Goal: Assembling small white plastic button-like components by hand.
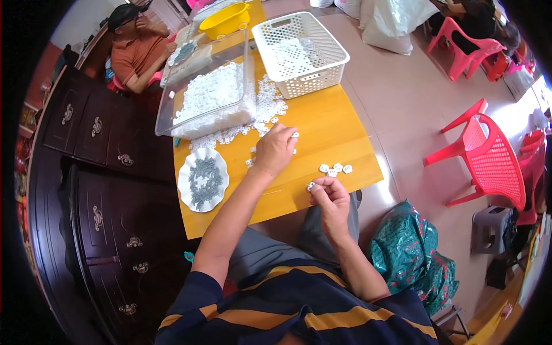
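Note:
My left hand (275, 150) is over the yellow wooden table (330, 129), fingers closed in a pinch. A small white plastic piece (295, 134) with dark holes shows at its fingertips. Close to the table's front edge, my right hand (332, 198) pinches another small white plastic piece (311, 187) between thumb and fingers. Several similar white pieces (337, 168) lie in a little cluster just beyond the right hand. A white scalloped plate (183, 183) left of my left forearm holds many thin dark grey pieces (205, 185), too small to name.
A clear plastic tub (248, 73) heaped with white pieces stands at the far left, more of them scattered beside it. Behind are a white perforated basket (316, 83) and a yellow basin (225, 20). Another person (138, 54) sits beyond. A red chair (494, 155) stands right.

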`<state>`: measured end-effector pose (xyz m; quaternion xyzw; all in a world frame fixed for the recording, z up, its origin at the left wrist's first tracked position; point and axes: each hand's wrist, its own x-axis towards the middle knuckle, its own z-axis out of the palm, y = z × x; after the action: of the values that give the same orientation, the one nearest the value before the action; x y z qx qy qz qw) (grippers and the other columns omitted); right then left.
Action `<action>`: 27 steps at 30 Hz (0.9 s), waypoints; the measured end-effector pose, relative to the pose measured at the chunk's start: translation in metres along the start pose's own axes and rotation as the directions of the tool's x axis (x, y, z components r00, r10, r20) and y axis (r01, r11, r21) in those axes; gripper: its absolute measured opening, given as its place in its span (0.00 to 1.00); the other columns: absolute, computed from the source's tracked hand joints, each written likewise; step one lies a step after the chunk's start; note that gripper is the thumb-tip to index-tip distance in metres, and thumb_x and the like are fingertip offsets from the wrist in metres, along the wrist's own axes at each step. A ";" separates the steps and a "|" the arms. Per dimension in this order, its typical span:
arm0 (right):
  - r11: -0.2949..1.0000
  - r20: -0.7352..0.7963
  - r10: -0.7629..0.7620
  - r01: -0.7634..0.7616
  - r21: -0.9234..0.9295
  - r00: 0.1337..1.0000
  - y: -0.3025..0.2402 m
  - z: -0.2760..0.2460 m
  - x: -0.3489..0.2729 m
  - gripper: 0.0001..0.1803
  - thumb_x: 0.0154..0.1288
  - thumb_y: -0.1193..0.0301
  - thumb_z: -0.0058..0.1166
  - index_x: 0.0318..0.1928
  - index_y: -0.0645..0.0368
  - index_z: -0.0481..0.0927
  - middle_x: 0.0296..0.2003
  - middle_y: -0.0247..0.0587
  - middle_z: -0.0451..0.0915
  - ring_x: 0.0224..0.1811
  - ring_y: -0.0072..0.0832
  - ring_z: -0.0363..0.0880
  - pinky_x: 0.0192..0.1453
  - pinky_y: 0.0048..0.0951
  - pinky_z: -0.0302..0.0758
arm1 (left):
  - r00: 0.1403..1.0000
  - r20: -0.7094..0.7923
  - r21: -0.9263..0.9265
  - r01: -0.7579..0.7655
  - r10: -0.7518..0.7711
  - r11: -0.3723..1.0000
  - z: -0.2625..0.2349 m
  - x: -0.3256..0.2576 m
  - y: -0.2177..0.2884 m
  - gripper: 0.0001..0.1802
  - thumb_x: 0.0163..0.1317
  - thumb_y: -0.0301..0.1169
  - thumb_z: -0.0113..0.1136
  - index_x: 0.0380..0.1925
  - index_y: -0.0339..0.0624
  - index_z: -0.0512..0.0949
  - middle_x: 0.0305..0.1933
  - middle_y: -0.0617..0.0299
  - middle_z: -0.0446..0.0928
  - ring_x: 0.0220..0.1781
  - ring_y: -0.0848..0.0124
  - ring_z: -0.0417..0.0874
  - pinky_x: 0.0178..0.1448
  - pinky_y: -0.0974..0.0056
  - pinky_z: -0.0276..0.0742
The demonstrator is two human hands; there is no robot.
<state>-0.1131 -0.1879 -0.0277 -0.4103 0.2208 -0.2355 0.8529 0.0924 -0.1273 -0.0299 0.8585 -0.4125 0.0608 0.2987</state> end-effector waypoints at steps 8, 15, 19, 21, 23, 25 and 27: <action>1.000 0.008 0.013 -0.013 -0.001 1.000 0.005 -0.002 0.003 0.06 0.72 0.75 0.58 0.47 0.60 0.80 0.37 0.32 0.84 0.34 0.17 0.80 0.40 0.20 0.77 | 0.999 0.047 0.106 -0.003 -0.002 0.994 0.000 0.009 0.002 0.06 0.61 0.30 0.65 0.38 0.44 0.83 0.38 0.56 0.82 0.41 0.54 0.84 0.45 0.54 0.80; 1.000 -0.024 0.019 -0.018 0.019 1.000 0.003 -0.002 0.001 0.06 0.71 0.75 0.58 0.47 0.61 0.80 0.36 0.33 0.84 0.33 0.17 0.80 0.39 0.20 0.77 | 0.982 0.115 -0.329 0.181 -0.151 0.927 -0.020 -0.004 0.023 0.03 0.65 0.26 0.61 0.36 0.39 0.81 0.28 0.59 0.82 0.25 0.70 0.82 0.32 0.63 0.77; 0.998 -0.067 0.006 -0.002 0.065 0.998 0.000 -0.004 0.004 0.06 0.71 0.75 0.58 0.46 0.61 0.79 0.35 0.34 0.83 0.32 0.18 0.79 0.40 0.20 0.76 | 0.948 0.156 -0.626 0.312 -0.276 0.715 -0.028 -0.042 0.034 0.03 0.67 0.22 0.59 0.38 0.35 0.81 0.27 0.74 0.75 0.26 0.87 0.70 0.29 0.76 0.67; 0.995 -0.075 0.000 0.007 0.096 0.997 0.000 -0.006 0.006 0.06 0.71 0.75 0.58 0.46 0.61 0.79 0.35 0.34 0.83 0.32 0.18 0.79 0.40 0.20 0.76 | 0.921 0.202 -0.694 0.374 -0.332 0.615 -0.034 -0.066 0.044 0.03 0.67 0.22 0.59 0.40 0.36 0.80 0.28 0.74 0.75 0.26 0.87 0.69 0.30 0.77 0.65; 0.977 -0.084 0.033 -0.014 0.215 0.996 0.002 -0.007 0.007 0.06 0.71 0.75 0.58 0.46 0.60 0.79 0.35 0.35 0.83 0.33 0.19 0.79 0.40 0.20 0.76 | 0.918 0.233 -0.697 0.389 -0.322 0.602 -0.038 -0.091 0.060 0.04 0.68 0.22 0.59 0.41 0.37 0.80 0.29 0.75 0.74 0.26 0.88 0.68 0.30 0.77 0.64; 0.969 -0.101 0.033 -0.007 0.247 0.994 0.003 -0.005 0.008 0.06 0.71 0.76 0.58 0.46 0.60 0.79 0.35 0.35 0.83 0.33 0.20 0.79 0.40 0.21 0.77 | 0.931 0.253 -0.672 0.365 -0.263 0.644 -0.033 -0.113 0.069 0.03 0.67 0.21 0.60 0.39 0.38 0.80 0.26 0.75 0.74 0.25 0.88 0.70 0.29 0.77 0.65; 0.961 -0.122 0.032 0.003 0.278 0.992 0.003 -0.005 0.009 0.06 0.71 0.76 0.58 0.46 0.59 0.78 0.35 0.35 0.83 0.33 0.20 0.79 0.40 0.21 0.77 | 0.934 0.286 -0.643 0.351 -0.212 0.681 -0.031 -0.123 0.085 0.03 0.65 0.20 0.63 0.38 0.36 0.81 0.24 0.72 0.77 0.24 0.87 0.74 0.29 0.76 0.70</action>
<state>-0.1083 -0.1943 -0.0351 -0.2693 0.2418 -0.2834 0.8881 -0.0466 -0.0684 -0.0080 0.7421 -0.2942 -0.2238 0.5591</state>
